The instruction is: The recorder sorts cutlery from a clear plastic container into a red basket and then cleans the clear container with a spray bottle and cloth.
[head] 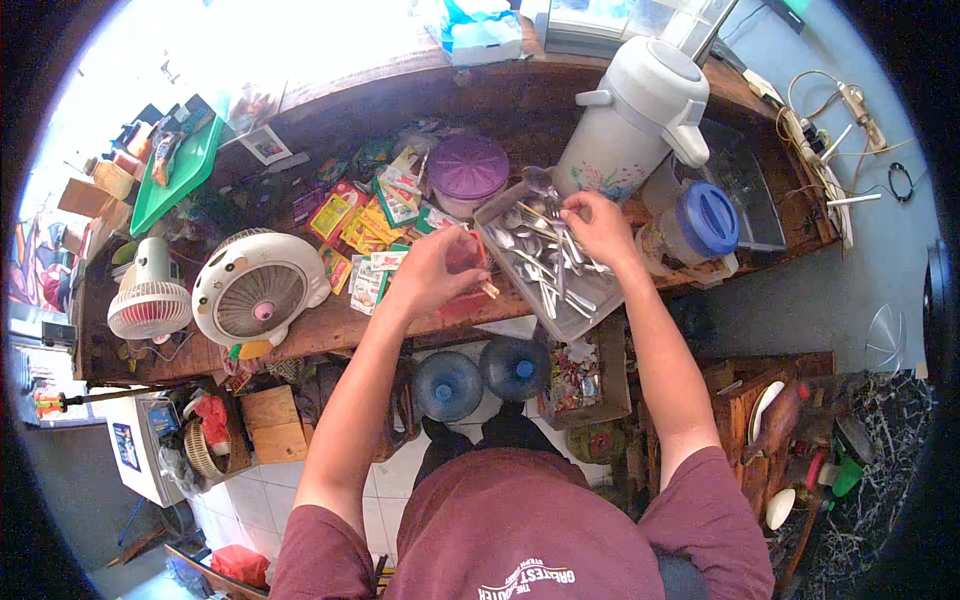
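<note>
A clear plastic tray [560, 330] filled with metal spoons and forks [529, 244] lies tilted at the front edge of the wooden counter. My right hand [600, 229] is over its far right side, thumb and fingertips pinching metal cutlery [553, 208]. A spoon's bowl [536, 178] sticks up past the tray's far rim. Left of the tray, my left hand [439, 270] is curled around thin, pale wooden sticks [489, 289], whose ends poke out below the fingers. Behind that hand is a red plastic container [469, 306], partly hidden.
A pump thermos [634, 112], a blue-lidded jug [705, 221] and a purple-lidded tub [469, 169] surround the tray. Seasoning packets [375, 217] and two small fans [259, 289] [150, 296] occupy the left. Large water bottles [448, 386] and a cardboard box [592, 375] are below the counter.
</note>
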A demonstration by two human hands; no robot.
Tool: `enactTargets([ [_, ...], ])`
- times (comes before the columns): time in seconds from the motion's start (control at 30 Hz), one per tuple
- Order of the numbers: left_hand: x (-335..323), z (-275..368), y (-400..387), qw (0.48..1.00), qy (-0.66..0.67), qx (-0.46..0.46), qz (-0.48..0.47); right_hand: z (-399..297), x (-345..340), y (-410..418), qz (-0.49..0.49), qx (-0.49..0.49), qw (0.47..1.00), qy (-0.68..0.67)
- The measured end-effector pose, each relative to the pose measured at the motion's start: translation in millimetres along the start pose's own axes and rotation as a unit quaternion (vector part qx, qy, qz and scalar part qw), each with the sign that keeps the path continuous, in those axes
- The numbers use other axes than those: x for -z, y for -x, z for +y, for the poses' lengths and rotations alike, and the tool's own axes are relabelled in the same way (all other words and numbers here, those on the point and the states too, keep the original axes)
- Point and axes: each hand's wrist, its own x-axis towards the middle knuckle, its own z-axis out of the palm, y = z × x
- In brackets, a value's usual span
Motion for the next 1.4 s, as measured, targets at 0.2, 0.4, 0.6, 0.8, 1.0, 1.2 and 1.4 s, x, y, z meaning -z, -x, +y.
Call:
enactTargets([
  [0.2, 18, 32, 4, 0.995, 0.021, -0.052, 0.086, 5, -2, 11, 0.07, -0.008, 0.996, -0.055],
  [0.4, -35, 94, 4, 0.988, 0.026, -0.059, 0.137, 3, 3, 35, 0.089, -0.007, 0.986, -0.143],
  [0.6, -105, 98, -26, 0.97, -0.023, -0.036, 0.239, -8, 3, 59, 0.073, 0.005, 0.964, -0.256],
  [0.8, -110, 85, -27, 0.976, 0.137, 0.123, 0.114, 1, 12, 84, 0.057, -0.018, 0.957, -0.285],
  [1.0, -96, 116, -18, 0.966, 0.175, 0.147, 0.121, 26, 6, 101, 0.064, -0.056, 0.914, -0.396],
  [1.2, -24, 131, 13, 0.958, 0.165, 0.055, 0.227, 7, 1, 87, 0.023, -0.037, 0.883, -0.467],
  [1.4, 28, 100, 30, 0.926, 0.124, 0.001, 0.356, -57, -27, 45, 0.003, 0.053, 0.85, -0.524],
])
